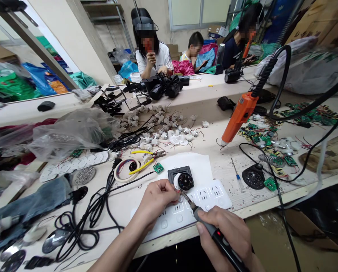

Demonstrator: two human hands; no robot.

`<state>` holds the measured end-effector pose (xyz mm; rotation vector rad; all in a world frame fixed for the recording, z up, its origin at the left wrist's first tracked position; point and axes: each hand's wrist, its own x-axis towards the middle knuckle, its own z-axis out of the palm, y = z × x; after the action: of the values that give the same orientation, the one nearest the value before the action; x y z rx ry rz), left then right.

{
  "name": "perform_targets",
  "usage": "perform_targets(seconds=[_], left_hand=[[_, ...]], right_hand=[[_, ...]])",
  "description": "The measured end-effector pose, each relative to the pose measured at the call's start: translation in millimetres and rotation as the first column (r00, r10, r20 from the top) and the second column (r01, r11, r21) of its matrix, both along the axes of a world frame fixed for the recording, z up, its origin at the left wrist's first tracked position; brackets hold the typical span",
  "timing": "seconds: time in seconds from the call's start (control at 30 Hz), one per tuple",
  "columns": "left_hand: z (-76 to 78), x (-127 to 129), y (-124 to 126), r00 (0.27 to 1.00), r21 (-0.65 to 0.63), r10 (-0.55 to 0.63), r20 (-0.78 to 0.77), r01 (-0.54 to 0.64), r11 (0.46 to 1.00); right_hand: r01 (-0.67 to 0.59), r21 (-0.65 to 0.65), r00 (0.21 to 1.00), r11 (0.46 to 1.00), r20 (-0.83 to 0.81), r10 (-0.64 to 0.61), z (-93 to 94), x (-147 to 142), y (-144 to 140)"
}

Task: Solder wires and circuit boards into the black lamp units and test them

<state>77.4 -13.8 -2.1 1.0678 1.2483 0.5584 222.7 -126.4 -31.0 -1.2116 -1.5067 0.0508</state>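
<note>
My right hand (225, 226) is wrapped round a soldering iron (211, 228) with a grey grip and a small red light. Its metal tip points at the lower edge of a round black part (185, 181), which rests on a square dark piece (174, 173). Just left of that tip, the fingers of my left hand (160, 196) are pinched together; what they hold, if anything, is too small to make out. Beneath both hands lies a white panel with socket-slot shapes (214, 190), on top of a white sheet (201, 162).
An orange electric screwdriver (238, 117) hangs at right, above a small screwdriver (237, 174). Yellow-handled pliers (146, 162), a tape roll (120, 172) and black cables (93, 211) lie left. Small white motors (157, 130) and green circuit boards (265, 139) are scattered behind. People sit opposite.
</note>
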Motion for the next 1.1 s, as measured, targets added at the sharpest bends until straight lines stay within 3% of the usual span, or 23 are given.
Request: perform_targets(seconds=[0.67, 1.1], left_hand=[[-2.7, -1, 0, 1.0, 0.009, 0.001, -0.001, -0.001, 1.0], [-1.9, 1, -1, 0.999, 0.0, 0.037, 0.007, -0.037, 0.999]], right_hand=[[-0.02, 0.027, 1.0, 0.999, 0.001, 0.02, -3.1, -1, 2], [0.052, 0.004, 0.999, 0.999, 0.0, -0.052, 12.6, 3, -8]])
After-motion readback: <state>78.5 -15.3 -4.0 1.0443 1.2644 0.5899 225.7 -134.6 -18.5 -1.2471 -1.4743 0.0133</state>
